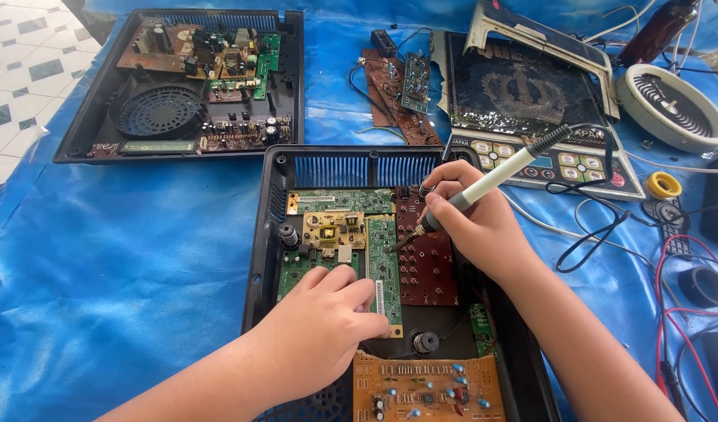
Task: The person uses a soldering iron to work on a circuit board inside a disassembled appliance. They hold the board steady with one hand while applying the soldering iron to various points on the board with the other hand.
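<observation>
Black casing (259, 234) near the table's front edge, holding green circuit boards (384, 266), a dark red board (426, 258) and an orange one (426, 387). Soldering iron (484, 184), white-handled, tip touching the narrow green board. Right hand (476, 219) pinching it pen-style; left hand (328, 324) curled, pressing that board. Second open casing (183, 86) at the back left corner.

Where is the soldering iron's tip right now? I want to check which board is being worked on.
In the head view, the soldering iron is in the right hand, its tip at the right edge of the narrow green board, beside the dark red board.
</observation>
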